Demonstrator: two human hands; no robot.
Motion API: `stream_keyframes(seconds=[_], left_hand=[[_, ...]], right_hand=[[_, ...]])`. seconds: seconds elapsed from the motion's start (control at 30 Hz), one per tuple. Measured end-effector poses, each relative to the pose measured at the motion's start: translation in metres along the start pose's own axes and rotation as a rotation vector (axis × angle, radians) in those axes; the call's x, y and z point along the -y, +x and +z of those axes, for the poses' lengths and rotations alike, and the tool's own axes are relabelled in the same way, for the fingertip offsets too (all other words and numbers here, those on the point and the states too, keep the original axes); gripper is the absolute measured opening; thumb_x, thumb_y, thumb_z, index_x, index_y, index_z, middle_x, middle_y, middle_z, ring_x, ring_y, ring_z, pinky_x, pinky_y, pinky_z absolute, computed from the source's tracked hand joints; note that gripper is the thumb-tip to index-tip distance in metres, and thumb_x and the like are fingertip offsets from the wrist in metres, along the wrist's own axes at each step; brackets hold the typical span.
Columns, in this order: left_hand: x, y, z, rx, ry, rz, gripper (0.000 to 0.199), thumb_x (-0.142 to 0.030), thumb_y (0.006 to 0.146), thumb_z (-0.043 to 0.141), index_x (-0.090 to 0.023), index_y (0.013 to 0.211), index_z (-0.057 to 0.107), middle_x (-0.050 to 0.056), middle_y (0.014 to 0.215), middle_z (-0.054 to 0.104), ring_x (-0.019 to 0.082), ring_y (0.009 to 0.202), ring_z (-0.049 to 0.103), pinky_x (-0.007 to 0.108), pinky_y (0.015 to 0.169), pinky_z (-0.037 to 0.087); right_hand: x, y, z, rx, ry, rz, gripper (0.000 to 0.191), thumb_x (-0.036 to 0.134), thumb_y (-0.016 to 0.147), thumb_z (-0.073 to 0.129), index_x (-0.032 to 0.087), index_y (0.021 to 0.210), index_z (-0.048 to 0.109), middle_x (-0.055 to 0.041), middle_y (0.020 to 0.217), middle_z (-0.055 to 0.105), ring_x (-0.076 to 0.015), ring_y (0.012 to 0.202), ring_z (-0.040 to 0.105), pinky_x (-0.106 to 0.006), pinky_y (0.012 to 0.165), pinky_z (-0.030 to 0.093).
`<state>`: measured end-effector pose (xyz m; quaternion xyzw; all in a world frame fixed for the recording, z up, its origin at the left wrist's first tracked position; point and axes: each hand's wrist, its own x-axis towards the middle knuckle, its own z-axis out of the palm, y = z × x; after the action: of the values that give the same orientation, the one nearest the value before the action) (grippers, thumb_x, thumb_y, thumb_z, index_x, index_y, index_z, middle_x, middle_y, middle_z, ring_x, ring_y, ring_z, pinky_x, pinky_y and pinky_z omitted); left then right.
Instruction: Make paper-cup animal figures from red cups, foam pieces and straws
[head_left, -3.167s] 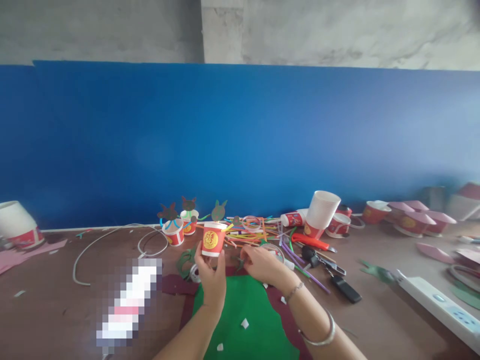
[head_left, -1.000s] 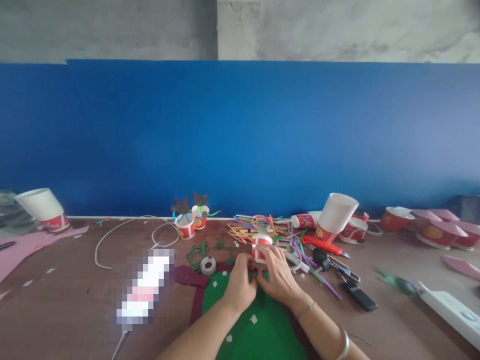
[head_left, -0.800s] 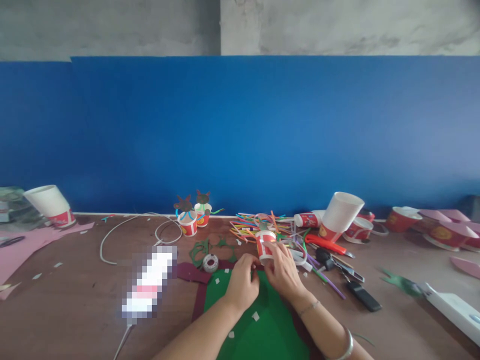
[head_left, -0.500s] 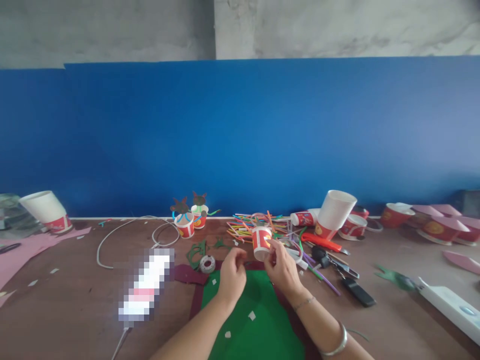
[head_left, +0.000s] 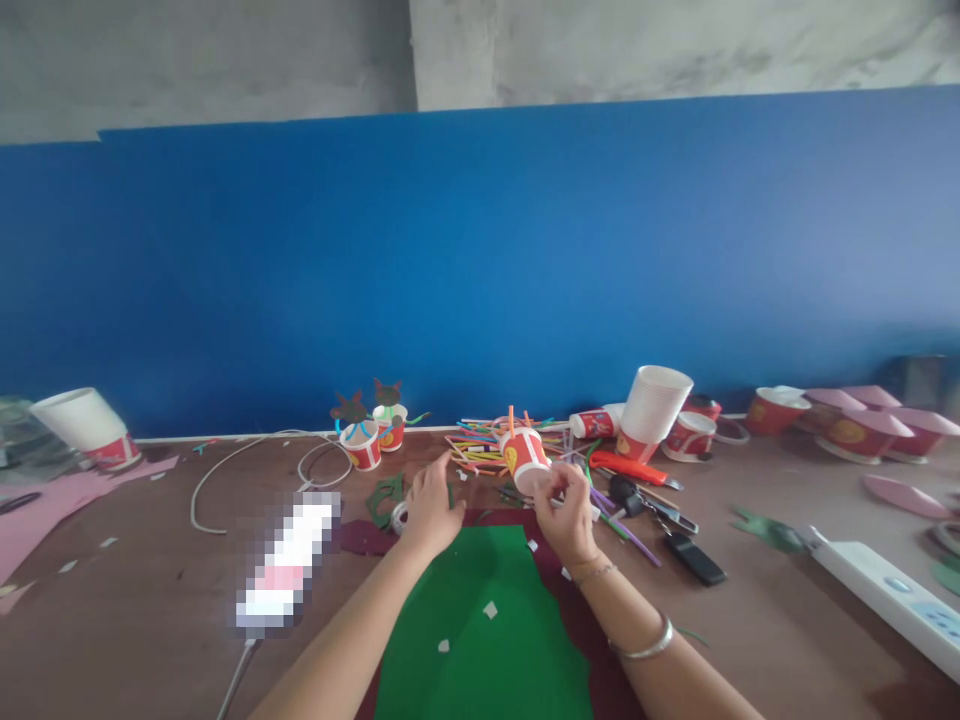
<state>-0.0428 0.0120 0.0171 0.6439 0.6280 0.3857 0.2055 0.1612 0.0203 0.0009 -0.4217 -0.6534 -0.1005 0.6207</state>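
Note:
My right hand (head_left: pixel 568 512) is closed with its fingertips on the base edge of a red and white paper cup (head_left: pixel 525 456). The cup is tilted with its base towards me, and orange straw pieces (head_left: pixel 511 420) stick up behind it. My left hand (head_left: pixel 433 512) is apart from the cup, fingers spread, over the table by a roll of tape (head_left: pixel 399 517). It partly covers the tape, and a green paper cutout (head_left: pixel 384 500) lies just left of it. Below both hands lies a green sheet (head_left: pixel 480 570) with white scraps on it.
A heap of coloured straws (head_left: pixel 476 455) lies behind the cup. To the right are a stack of cups (head_left: pixel 651 410), an orange cutter (head_left: pixel 630 466), keys with a black fob (head_left: pixel 695 558) and a white power strip (head_left: pixel 885 590). Two cups with cat cutouts (head_left: pixel 364 450) stand back left.
My left hand has moved left and forward, its fingers opening, and now covers part of the tape. The cup in my right hand has turned, showing its logo and orange straw pieces.

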Motion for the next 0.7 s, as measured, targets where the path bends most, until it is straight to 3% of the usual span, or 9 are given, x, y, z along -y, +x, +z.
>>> stream_keyframes(seconds=[0.1,0.2,0.33,0.5,0.6,0.7], left_hand=[[0.001,-0.010,-0.011,0.290,0.419,0.143,0.069,-0.033,0.073,0.060,-0.026,0.137,0.034,0.007,0.146,0.032,0.040,0.135,0.017,0.065,0.104,0.009],[0.012,-0.022,-0.017,0.387,0.616,0.182,0.059,-0.046,0.083,0.046,-0.023,0.137,0.036,0.010,0.145,0.034,0.040,0.134,0.020,0.066,0.103,0.012],[0.035,-0.029,-0.020,0.316,0.608,0.413,0.042,-0.025,0.090,0.035,-0.022,0.131,0.043,0.009,0.139,0.044,0.026,0.128,0.039,0.054,0.108,0.021],[0.057,-0.025,-0.027,0.177,0.493,0.457,0.064,0.008,0.069,0.031,-0.016,0.127,0.046,0.011,0.134,0.047,0.020,0.126,0.041,0.043,0.105,0.035],[0.054,-0.026,-0.027,0.105,0.476,0.425,0.067,0.009,0.066,0.031,-0.016,0.126,0.046,0.012,0.132,0.048,0.021,0.124,0.044,0.042,0.102,0.040],[0.037,-0.035,-0.018,0.131,0.530,0.450,0.049,-0.002,0.079,0.035,-0.016,0.124,0.050,0.013,0.131,0.050,0.025,0.125,0.042,0.052,0.107,0.029]], right_hand=[[-0.006,-0.001,0.001,-0.062,-0.002,0.098,0.028,0.010,0.076,0.046,0.019,0.103,0.043,-0.0024,0.081,0.047,-0.0161,0.071,0.050,-0.030,0.060,0.045],[-0.014,-0.002,0.001,-0.128,0.024,0.225,0.030,0.010,0.073,0.046,0.019,0.101,0.043,-0.0015,0.081,0.046,-0.0156,0.071,0.050,-0.029,0.060,0.045],[-0.020,0.000,0.001,-0.176,0.065,0.332,0.030,0.012,0.071,0.047,0.018,0.100,0.042,-0.0007,0.081,0.045,-0.0145,0.068,0.049,-0.028,0.058,0.044],[-0.021,0.000,0.001,-0.188,0.088,0.395,0.029,0.015,0.071,0.047,0.018,0.099,0.042,-0.0004,0.081,0.044,-0.0138,0.066,0.048,-0.027,0.057,0.042],[-0.021,0.001,0.001,-0.203,0.091,0.417,0.028,0.016,0.070,0.047,0.018,0.098,0.042,-0.0005,0.082,0.044,-0.0138,0.066,0.048,-0.028,0.058,0.042],[-0.021,0.000,0.002,-0.203,0.110,0.429,0.029,0.016,0.070,0.048,0.019,0.098,0.042,-0.0006,0.082,0.044,-0.0141,0.068,0.048,-0.028,0.060,0.042]])
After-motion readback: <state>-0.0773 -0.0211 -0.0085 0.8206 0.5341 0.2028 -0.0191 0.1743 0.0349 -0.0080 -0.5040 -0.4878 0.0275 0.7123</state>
